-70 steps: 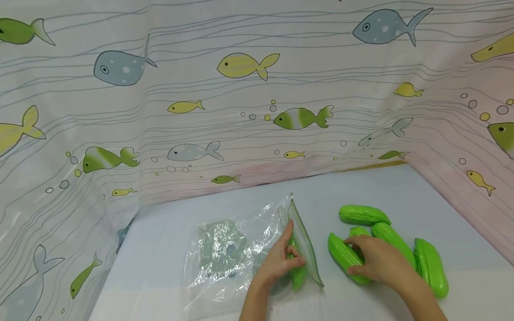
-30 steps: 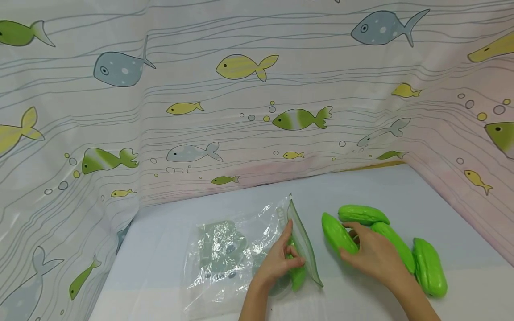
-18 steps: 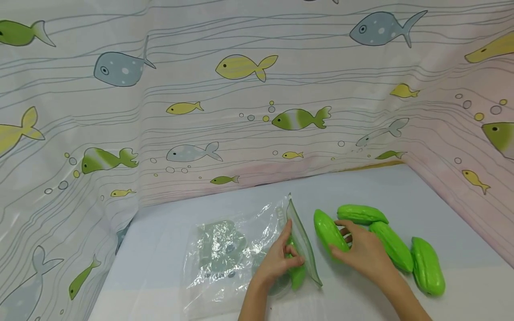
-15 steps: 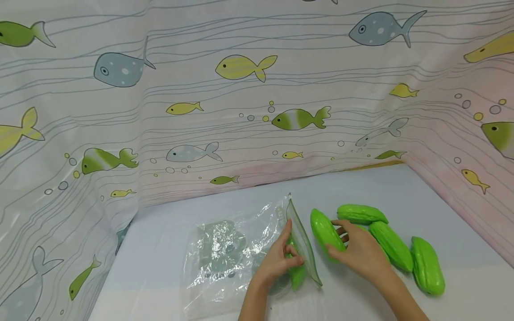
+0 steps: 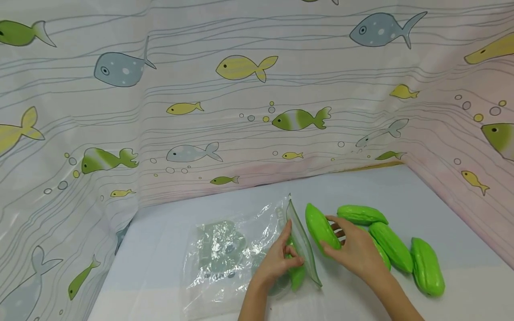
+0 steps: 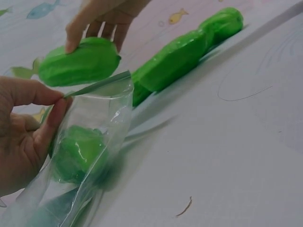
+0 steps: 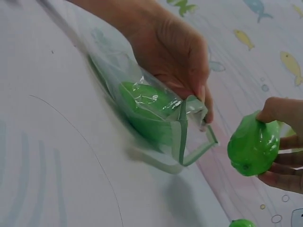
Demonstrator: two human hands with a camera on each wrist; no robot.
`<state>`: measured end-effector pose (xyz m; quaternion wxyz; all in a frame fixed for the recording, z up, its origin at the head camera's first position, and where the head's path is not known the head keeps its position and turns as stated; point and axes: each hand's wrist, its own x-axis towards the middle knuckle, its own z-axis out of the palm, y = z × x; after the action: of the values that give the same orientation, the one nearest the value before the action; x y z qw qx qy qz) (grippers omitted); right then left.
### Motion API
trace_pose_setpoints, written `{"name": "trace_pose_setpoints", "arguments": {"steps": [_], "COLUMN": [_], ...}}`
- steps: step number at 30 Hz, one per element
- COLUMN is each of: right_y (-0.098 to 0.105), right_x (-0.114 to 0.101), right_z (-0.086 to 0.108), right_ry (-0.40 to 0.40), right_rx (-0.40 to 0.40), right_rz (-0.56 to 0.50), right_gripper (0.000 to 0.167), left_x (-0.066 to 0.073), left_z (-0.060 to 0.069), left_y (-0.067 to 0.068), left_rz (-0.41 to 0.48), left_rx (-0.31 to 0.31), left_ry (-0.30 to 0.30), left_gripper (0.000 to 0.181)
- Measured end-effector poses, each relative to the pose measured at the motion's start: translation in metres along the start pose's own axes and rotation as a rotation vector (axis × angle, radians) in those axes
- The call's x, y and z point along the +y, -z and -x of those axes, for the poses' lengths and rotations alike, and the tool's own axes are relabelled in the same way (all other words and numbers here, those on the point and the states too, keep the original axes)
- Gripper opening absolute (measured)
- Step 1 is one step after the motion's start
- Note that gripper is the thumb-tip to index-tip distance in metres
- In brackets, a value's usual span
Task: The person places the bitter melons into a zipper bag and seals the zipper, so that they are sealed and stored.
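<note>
In the head view a clear zip bag with a green-edged mouth lies on the table. My left hand pinches the mouth's edge between thumb and finger, as the left wrist view shows. A green, stubby, ridged cucumber-like vegetable is inside the bag near its mouth. My right hand grips another such green vegetable between thumb and fingers. It is lifted, just right of the bag's mouth and apart from it. The right wrist view shows the mouth gaping toward the held vegetable.
Several more green vegetables lie to the right on the white table, one partly hidden by my right hand. A fish-patterned curtain hangs behind and at both sides.
My right hand has picked up a green vegetable from the group and carried it leftward and up to the bag's mouth. My left hand stays at the bag.
</note>
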<state>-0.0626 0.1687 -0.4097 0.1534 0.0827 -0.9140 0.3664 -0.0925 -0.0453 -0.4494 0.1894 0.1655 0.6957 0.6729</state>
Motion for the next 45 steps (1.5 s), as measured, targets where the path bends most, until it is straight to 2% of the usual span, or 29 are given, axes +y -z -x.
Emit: {"name": "trace_pose_setpoints", "arguments": {"steps": [4, 13, 22, 29, 34, 38, 45], "right_y": [-0.004, -0.015, -0.023, -0.027, -0.026, -0.021, -0.019], "right_x": [-0.001, -0.008, -0.010, -0.007, -0.006, -0.006, -0.003], "right_z": [-0.002, 0.000, 0.002, 0.004, 0.003, 0.003, 0.005], "right_ry": [0.016, -0.030, -0.108, -0.158, -0.152, -0.122, -0.080], "right_rx": [0.014, -0.046, -0.143, -0.185, -0.210, -0.262, -0.311], "right_rz": [-0.027, -0.081, -0.069, -0.049, -0.055, -0.071, -0.086], "right_gripper": [0.060, 0.059, 0.063, 0.067, 0.059, 0.049, 0.048], "left_x": [0.001, 0.001, 0.001, 0.001, -0.001, -0.001, 0.006], "left_z": [0.000, -0.001, -0.003, -0.003, -0.004, -0.003, 0.000], "left_y": [0.001, 0.000, -0.001, -0.001, 0.001, 0.001, -0.001], "left_rz": [0.000, 0.012, 0.004, 0.013, -0.004, -0.005, 0.002], "left_rx": [0.001, -0.012, -0.002, -0.017, -0.023, -0.010, -0.012], "left_ry": [-0.008, -0.025, 0.000, -0.007, -0.007, 0.006, 0.010], "left_gripper": [0.104, 0.103, 0.103, 0.103, 0.103, 0.103, 0.101]}}
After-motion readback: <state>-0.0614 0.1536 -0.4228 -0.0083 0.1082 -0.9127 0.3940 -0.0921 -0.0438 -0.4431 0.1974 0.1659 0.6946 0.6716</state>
